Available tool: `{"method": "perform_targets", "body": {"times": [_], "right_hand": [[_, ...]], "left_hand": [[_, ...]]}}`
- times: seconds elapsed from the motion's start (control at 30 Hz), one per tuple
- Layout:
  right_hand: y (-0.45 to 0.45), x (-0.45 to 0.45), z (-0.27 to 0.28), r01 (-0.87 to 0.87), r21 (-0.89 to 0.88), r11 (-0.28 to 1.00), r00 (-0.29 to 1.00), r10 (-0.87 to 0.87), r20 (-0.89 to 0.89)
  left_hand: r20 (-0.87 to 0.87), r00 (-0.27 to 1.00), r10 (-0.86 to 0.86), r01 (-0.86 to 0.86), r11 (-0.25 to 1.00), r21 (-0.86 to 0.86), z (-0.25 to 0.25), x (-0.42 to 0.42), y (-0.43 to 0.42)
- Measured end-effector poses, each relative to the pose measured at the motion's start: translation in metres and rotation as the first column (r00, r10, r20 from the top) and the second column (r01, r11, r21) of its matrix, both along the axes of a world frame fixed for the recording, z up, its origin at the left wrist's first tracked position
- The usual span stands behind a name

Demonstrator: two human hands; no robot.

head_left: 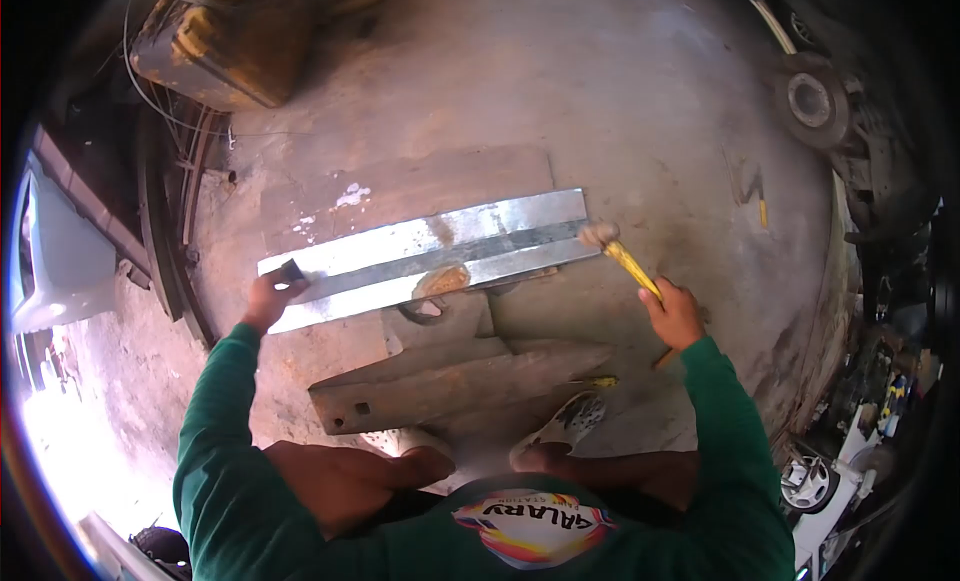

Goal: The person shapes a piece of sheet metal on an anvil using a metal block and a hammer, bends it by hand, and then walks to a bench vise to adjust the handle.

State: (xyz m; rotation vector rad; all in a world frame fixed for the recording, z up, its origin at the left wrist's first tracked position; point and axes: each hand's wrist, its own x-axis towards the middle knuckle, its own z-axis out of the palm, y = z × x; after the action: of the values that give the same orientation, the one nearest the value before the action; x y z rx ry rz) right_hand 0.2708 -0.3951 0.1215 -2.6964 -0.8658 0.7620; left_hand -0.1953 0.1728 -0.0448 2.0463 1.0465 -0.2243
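A long shiny metal sheet [520, 209] lies slantwise across the floor before me, with a darker channel running along its length. My right hand [678, 316] is closed around the yellow handle of a hammer [632, 265]. The hammer's pale, blurred head is at the sheet's right end; whether it touches the metal I cannot tell. At the sheet's left end my left hand [266, 299] is closed on a small dark block [291, 271]. A brown round patch [443, 279] shows on the sheet's near edge.
Bent rusty metal [450, 386] lies between the sheet and my feet. A yellow-brown case-like object [225, 51] stands at the far left. To the right are a wheel [810, 101] and a small yellow stick [763, 213] on the concrete floor [620, 91].
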Motion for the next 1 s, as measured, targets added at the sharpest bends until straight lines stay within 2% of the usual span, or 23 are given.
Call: {"method": "perform_targets", "body": {"times": [0.03, 0.07, 0.1, 0.17, 0.2, 0.27, 0.3, 0.37, 0.43, 0.47, 0.53, 0.6, 0.63, 0.67, 0.73, 0.77, 0.83, 0.9, 0.93, 1.0], "right_hand": [[-0.014, -0.006, -0.005, -0.002, -0.092, 0.996, 0.998, 0.008, 0.065], [-0.025, -0.011, -0.01, 0.002, -0.181, 0.983, 0.991, 0.022, 0.132], [-0.033, -0.017, -0.014, -0.003, -0.177, 0.984, 0.992, 0.026, 0.127], [-0.051, -0.028, -0.022, 0.029, -0.343, 0.939, 0.982, 0.038, 0.187], [-0.062, -0.031, -0.031, 0.035, -0.351, 0.936, 0.982, 0.034, 0.188], [-0.085, -0.037, -0.051, -0.004, -0.52, 0.854, 0.977, 0.115, 0.182], [-0.091, -0.039, -0.052, 0.007, -0.525, 0.851, 0.976, 0.109, 0.189], [-0.097, -0.038, -0.058, 0.011, -0.661, 0.75, 0.998, 0.033, 0.054], [-0.122, -0.02, -0.082, 0.028, -0.681, 0.731, 1.0, -0.028, 0.012], [-0.136, -0.008, -0.099, 0.038, -0.696, 0.717, 0.995, -0.089, -0.037], [-0.149, 0.024, -0.14, 0.04, -0.615, 0.787, 0.993, -0.098, -0.062], [-0.095, 0.04, -0.136, 0.226, -0.384, 0.895, 0.946, -0.296, -0.133], [-0.067, 0.045, -0.141, 0.326, -0.252, 0.911, 0.91, -0.375, -0.177], [-0.04, 0.048, -0.149, 0.422, -0.119, 0.899, 0.868, -0.438, -0.236], [0.014, 0.047, -0.15, 0.61, -0.001, 0.792, 0.691, -0.532, -0.489], [0.026, 0.052, -0.161, 0.606, -0.003, 0.796, 0.688, -0.525, -0.501], [0.045, 0.064, -0.193, 0.698, -0.002, 0.716, 0.601, -0.587, -0.542], [0.035, 0.085, -0.198, 0.73, -0.011, 0.683, 0.568, -0.615, -0.546], [0.019, 0.102, -0.207, 0.737, -0.005, 0.675, 0.557, -0.613, -0.561], [0.01, 0.101, -0.18, 0.78, -0.013, 0.626, 0.522, -0.662, -0.537]], "left_hand": [[0.037, 0.98, 0.195, -0.191, 0.976, -0.106, -0.011, -0.039, 0.019], [0.042, 0.925, 0.377, -0.357, 0.903, -0.238, 0.004, -0.061, 0.027], [-0.127, 0.875, 0.468, -0.485, 0.842, -0.236, 0.0, -0.089, 0.043], [-0.151, 0.675, 0.722, -0.722, 0.604, -0.338, 0.002, -0.116, 0.041], [-0.156, 0.68, 0.717, -0.718, 0.605, -0.345, -0.002, -0.122, 0.039], [-0.155, 0.654, 0.741, -0.705, 0.522, -0.48, -0.013, -0.126, 0.037], [-0.154, 0.66, 0.735, -0.697, 0.524, -0.489, -0.02, -0.124, 0.036], [-0.167, 0.711, 0.684, -0.637, 0.525, -0.564, -0.033, -0.121, 0.035], [-0.145, 0.717, 0.682, -0.61, 0.513, -0.604, -0.037, -0.108, 0.028], [-0.161, 0.753, 0.639, -0.597, 0.559, -0.576, -0.035, -0.102, 0.028], [-0.17, 0.791, 0.587, -0.569, 0.606, -0.556, -0.03, -0.087, 0.026], [-0.206, 0.792, 0.575, -0.601, 0.673, -0.43, -0.026, -0.081, 0.024], [-0.207, 0.793, 0.573, -0.599, 0.673, -0.434, -0.026, -0.077, 0.022], [-0.198, 0.793, 0.576, -0.601, 0.685, -0.412, -0.025, -0.074, 0.021], [-0.164, 0.793, 0.587, -0.6, 0.704, -0.381, -0.014, -0.062, 0.015], [-0.17, 0.787, 0.593, -0.608, 0.703, -0.369, -0.01, -0.055, 0.01], [-0.102, 0.842, 0.53, -0.515, 0.731, -0.448, -0.014, -0.042, 0.0], [-0.134, 0.89, 0.436, -0.452, 0.799, -0.397, -0.028, -0.03, -0.006], [-0.11, 0.879, 0.463, -0.46, 0.767, -0.446, -0.029, -0.022, -0.013], [-0.044, 0.854, 0.518, -0.458, 0.709, -0.536, -0.044, -0.01, -0.028]]}}
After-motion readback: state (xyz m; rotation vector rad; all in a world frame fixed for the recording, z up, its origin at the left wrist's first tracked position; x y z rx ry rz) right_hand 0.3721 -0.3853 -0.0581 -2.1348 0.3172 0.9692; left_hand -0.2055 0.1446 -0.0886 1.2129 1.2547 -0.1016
